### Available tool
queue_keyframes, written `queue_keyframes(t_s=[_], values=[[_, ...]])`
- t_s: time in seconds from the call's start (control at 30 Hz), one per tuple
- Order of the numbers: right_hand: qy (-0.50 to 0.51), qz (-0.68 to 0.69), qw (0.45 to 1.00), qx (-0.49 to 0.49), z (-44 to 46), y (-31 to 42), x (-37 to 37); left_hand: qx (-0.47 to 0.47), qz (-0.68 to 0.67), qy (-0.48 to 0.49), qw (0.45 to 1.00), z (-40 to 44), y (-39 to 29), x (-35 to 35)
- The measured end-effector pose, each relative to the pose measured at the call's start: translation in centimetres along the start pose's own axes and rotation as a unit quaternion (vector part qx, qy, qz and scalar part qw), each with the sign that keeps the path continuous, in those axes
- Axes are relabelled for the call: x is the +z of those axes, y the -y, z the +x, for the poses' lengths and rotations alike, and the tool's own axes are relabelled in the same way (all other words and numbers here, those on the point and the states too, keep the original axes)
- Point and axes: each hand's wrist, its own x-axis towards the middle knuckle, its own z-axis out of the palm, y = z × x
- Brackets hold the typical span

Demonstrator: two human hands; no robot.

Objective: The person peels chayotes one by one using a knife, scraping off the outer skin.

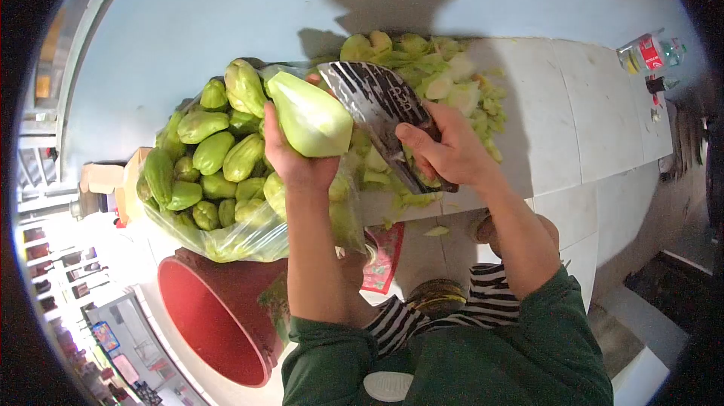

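Observation:
A pale, peeled green chayote (309,115) rests in my left hand (298,161), whose fingers wrap round its lower left side. My right hand (449,146) is closed on the handle of a broad dark knife (373,100). The blade, marked with wet pale streaks, points up and left, close to the chayote's right side. Left of my left hand, a clear plastic bag (249,244) holds several unpeeled green chayotes (213,151). Behind and below the knife, pale green peelings and pieces (475,96) lie heaped on the tiled counter (554,115).
Below the bag is a large red bucket (215,323). A plastic bottle with a red label (650,53) lies at the far right, by the wall. Cardboard (105,177) stands left of the bag. The counter's front edge runs beneath my right forearm.

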Motion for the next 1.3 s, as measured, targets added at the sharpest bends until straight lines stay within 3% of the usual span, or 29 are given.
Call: queue_keyframes(t_s=[0.13, 0.3, 0.43, 0.83, 0.9, 1.03, 1.13, 1.3], values=[[0.036, 0.053, 0.997, 0.034, -0.1, -0.1, 0.2, 0.017, 0.074, -0.07, 0.995, -0.2, -0.7, -0.6], [0.03, 0.053, 0.997, 0.055, -0.2, -0.1, 0.3, -0.005, 0.071, -0.001, 0.997, -0.6, -0.9, -1.0], [0.027, 0.032, 0.997, 0.07, -0.3, 0.1, 0.0, 0.011, 0.1, -0.052, 0.994, -0.7, -1.0, -0.4], [0.028, 0.026, 0.998, 0.053, -0.2, 0.0, 0.5, -0.023, 0.105, -0.022, 0.994, -1.0, 0.1, 0.2], [0.027, 0.008, 0.998, 0.055, -0.2, 0.0, 0.7, -0.017, 0.118, 0.025, 0.993, -1.1, 1.3, 0.6], [0.006, 0.081, 0.995, 0.049, -0.2, 0.4, 0.6, 0.0, 0.117, -0.033, 0.993, -1.0, 0.3, 0.7], [0.005, 0.082, 0.995, 0.057, -0.4, 0.3, 0.0, 0.015, 0.094, 0.027, 0.995, -0.8, -0.3, 0.4], [0.012, 0.071, 0.996, 0.055, -0.4, 0.2, -0.1, 0.014, 0.118, 0.017, 0.993, -0.6, -0.5, 0.0]])
